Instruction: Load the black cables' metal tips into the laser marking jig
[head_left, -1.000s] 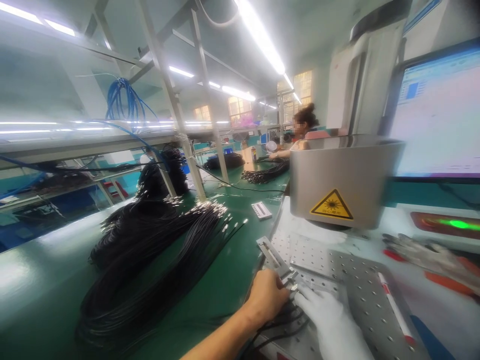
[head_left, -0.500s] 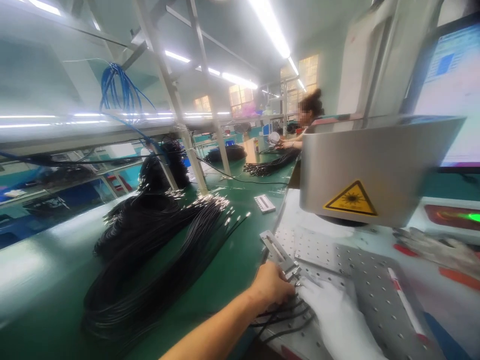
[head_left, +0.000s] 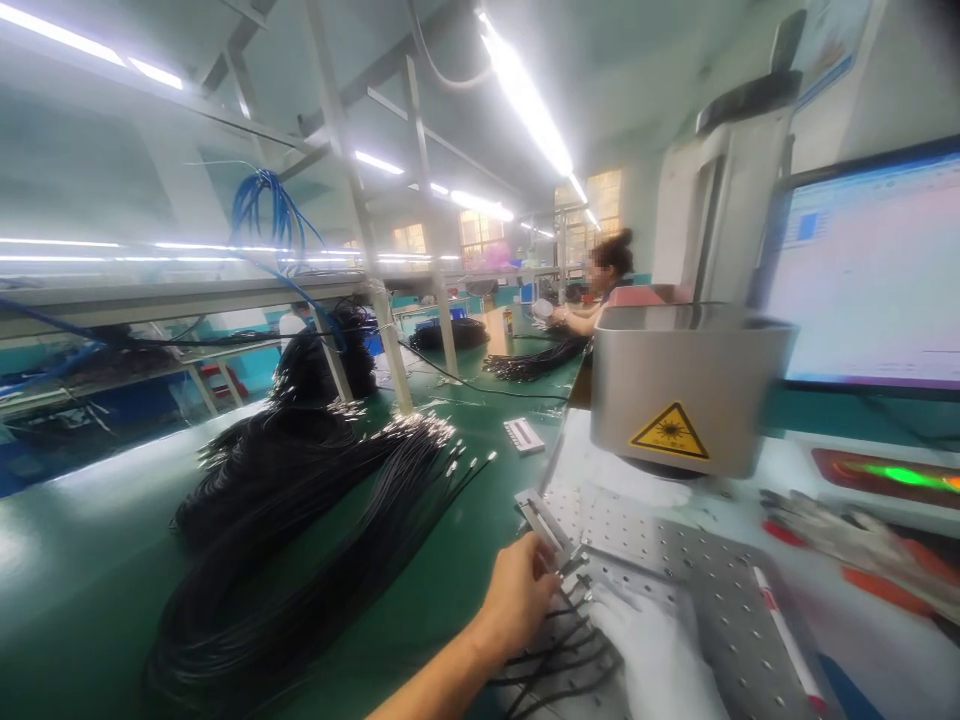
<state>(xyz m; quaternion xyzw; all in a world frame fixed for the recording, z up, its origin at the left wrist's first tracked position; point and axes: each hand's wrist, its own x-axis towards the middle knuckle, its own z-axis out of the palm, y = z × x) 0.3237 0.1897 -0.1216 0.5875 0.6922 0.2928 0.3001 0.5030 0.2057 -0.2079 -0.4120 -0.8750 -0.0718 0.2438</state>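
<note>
My left hand (head_left: 519,590) is bare, its fingers curled at the near end of a metal fixture (head_left: 546,522); what they pinch is too small to make out. To its right, my right hand (head_left: 637,625) wears a white glove, its fingertips beside the cable ends at the fixture; its grip is blurred. Several black cables (head_left: 559,655) run from the fixture towards me, under and between the hands. The fixture lies on a perforated metal plate (head_left: 720,570), below and in front of a grey machine head (head_left: 675,380) with a yellow warning triangle.
Large bundles of black cable (head_left: 300,560) lie on the green table (head_left: 90,600) at left. A small white slotted block (head_left: 523,436) sits beyond the fixture. At right are a red-white marker (head_left: 787,640), gloves (head_left: 847,545) and a monitor (head_left: 877,270). A person (head_left: 609,270) sits farther back.
The view has shifted, showing more of the monitor. My left hand has drawn slightly back from the fixture, its fingers now higher and more visible. My right hand stays beside it.
</note>
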